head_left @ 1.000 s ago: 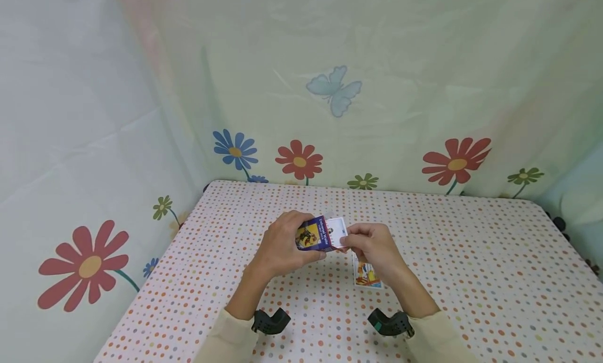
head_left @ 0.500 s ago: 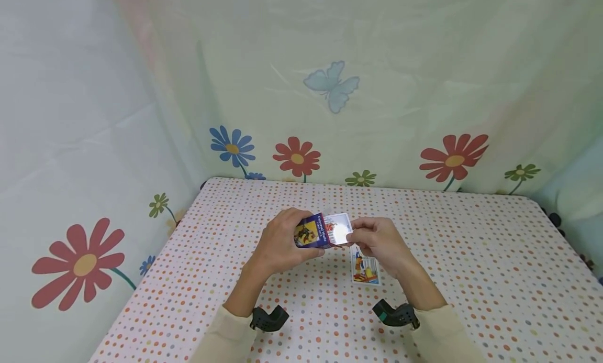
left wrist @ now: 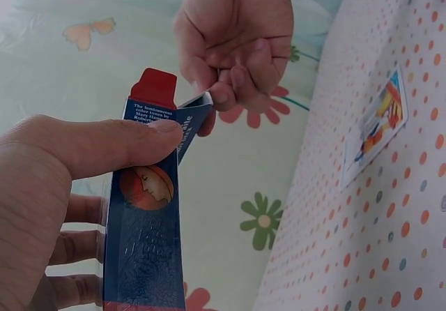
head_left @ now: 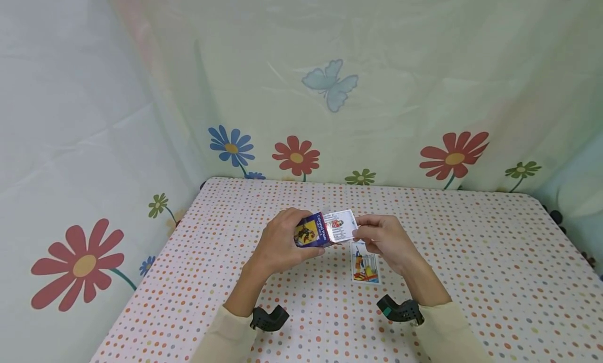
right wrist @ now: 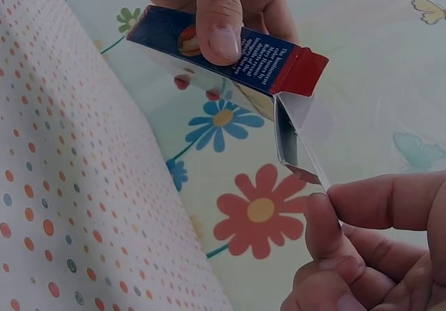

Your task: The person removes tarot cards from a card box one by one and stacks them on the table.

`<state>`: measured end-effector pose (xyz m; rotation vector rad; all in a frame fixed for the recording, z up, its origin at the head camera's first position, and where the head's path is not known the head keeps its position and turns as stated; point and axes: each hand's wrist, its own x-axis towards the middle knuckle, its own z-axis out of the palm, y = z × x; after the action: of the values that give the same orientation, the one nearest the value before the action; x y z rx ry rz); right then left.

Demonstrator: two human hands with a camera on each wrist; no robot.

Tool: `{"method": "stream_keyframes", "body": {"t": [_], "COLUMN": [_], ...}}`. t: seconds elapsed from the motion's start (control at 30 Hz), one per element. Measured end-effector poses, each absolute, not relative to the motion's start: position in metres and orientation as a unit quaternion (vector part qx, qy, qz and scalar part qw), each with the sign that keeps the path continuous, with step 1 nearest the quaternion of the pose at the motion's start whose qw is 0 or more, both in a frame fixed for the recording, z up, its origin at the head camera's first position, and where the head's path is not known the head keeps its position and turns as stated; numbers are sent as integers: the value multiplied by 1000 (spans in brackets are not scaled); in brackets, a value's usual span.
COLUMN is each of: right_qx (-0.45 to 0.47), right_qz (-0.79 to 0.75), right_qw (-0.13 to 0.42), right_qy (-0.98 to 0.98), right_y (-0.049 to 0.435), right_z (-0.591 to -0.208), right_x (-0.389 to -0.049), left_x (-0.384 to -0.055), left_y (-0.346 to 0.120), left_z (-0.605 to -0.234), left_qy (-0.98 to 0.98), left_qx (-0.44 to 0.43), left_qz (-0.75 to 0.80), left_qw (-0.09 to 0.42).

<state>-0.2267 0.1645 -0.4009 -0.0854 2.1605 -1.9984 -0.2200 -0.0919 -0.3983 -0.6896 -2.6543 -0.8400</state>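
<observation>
My left hand [head_left: 282, 242] grips a dark blue tarot card box [head_left: 312, 232], thumb along one narrow side and fingers on the other. The box lies sideways above the table, its open end with red flaps [right wrist: 301, 72] facing right. A white-bordered tarot card [head_left: 341, 226] with a figure in red sticks out of that end. My right hand [head_left: 383, 242] pinches the card's outer edge between thumb and index finger. Below the hands, another tarot card [head_left: 365, 263] with a yellow, blue and red picture lies face up on the table; in the left wrist view it shows at right.
A table with a dotted cloth [head_left: 301, 331] spreads under both hands. Behind it hangs a pale curtain [head_left: 400, 64] printed with flowers and a butterfly; another light sheet [head_left: 85, 117] hangs at left. Each wrist wears a black camera mount [head_left: 269, 318].
My right hand has moved to the right and drawn the card farther out of the box. More of the card on the table now shows. The left hand stays nearly in place.
</observation>
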Motion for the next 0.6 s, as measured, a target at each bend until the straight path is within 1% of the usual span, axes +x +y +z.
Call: {"method": "stream_keyframes", "body": {"t": [0.6], "right_qx": [18], "right_qz": [-660], "right_qw": [88], "right_qy": [746], "right_y": [178], "right_z": [-404], "right_x": [-234], "left_x": [-221], "left_y": [-92], "left_z": [-399], "left_qy": [-916], "left_qx": [-242], "left_qz": [-292], "left_qw": [134]}}
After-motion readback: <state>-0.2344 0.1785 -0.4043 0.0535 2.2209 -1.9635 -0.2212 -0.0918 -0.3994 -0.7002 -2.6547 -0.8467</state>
